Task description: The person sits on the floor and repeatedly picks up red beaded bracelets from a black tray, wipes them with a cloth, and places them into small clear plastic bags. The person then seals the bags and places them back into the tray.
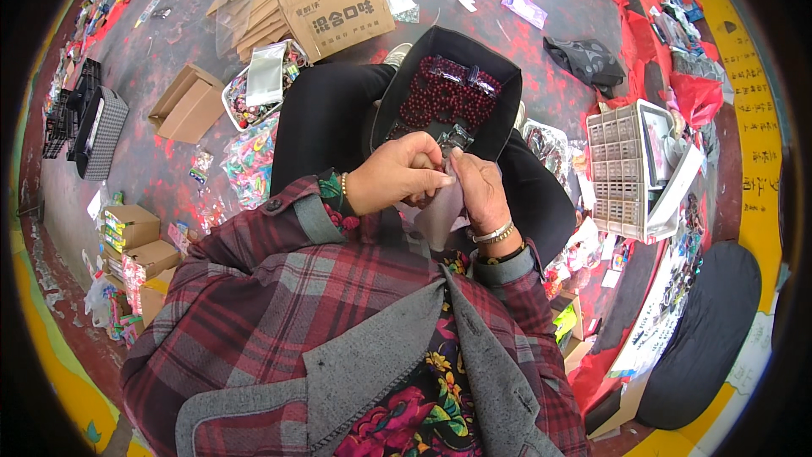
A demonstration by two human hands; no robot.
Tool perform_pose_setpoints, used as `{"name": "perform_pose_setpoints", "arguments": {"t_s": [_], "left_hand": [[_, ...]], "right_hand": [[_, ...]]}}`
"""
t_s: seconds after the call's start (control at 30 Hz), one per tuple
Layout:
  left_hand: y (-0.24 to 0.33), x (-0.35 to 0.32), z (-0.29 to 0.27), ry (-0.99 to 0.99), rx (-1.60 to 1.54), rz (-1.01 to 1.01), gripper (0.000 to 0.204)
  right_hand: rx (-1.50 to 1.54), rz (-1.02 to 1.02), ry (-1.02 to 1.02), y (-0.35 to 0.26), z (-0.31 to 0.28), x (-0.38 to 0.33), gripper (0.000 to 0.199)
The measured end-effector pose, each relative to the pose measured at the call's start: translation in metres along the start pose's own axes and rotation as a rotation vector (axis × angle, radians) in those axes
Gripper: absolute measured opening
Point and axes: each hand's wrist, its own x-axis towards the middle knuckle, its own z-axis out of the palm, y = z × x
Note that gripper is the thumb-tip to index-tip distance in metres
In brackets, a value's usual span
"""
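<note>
My left hand [396,174] and my right hand [479,187] meet over my lap, both pinching a small clear plastic bag [441,213] that hangs down between them. Just beyond my fingers lies a black tray [500,110] on my knees, filled with dark red beads [440,93] and a few small clear packets. What sits inside the bag is hidden by my fingers.
A large cardboard box [338,7] and flattened cardboard lie ahead on the floor. A white basket of colourful trinkets [254,89] stands to the left, small boxes [134,241] at lower left, a white compartment organiser [622,171] to the right, a black bag [588,59] beyond it.
</note>
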Motion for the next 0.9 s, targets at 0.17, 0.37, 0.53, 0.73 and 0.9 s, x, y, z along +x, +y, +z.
{"name": "perform_pose_setpoints", "arguments": {"t_s": [0.17, 0.37, 0.53, 0.73, 0.9], "left_hand": [[0.008, -0.003, -0.005, 0.095, -0.094, 0.045, 0.018], [0.004, -0.003, -0.021, 0.135, -0.391, 0.010, 0.019], [-0.004, -0.001, -0.030, 0.057, -0.439, -0.050, 0.018], [-0.008, 0.001, -0.029, 0.037, -0.425, -0.099, 0.017], [-0.009, 0.003, -0.027, 0.008, -0.429, -0.126, 0.016]], "right_hand": [[0.524, 0.136, 0.067, 0.003, 0.004, 0.004, 0.037], [0.593, 0.039, 0.098, 0.008, -0.029, 0.006, 0.032], [0.340, 0.024, 0.113, 0.015, -0.048, 0.004, 0.044], [-0.762, -0.095, 0.083, -0.005, -0.063, -0.007, 0.047], [-0.611, -0.077, 0.060, -0.014, -0.060, -0.007, 0.032]]}}
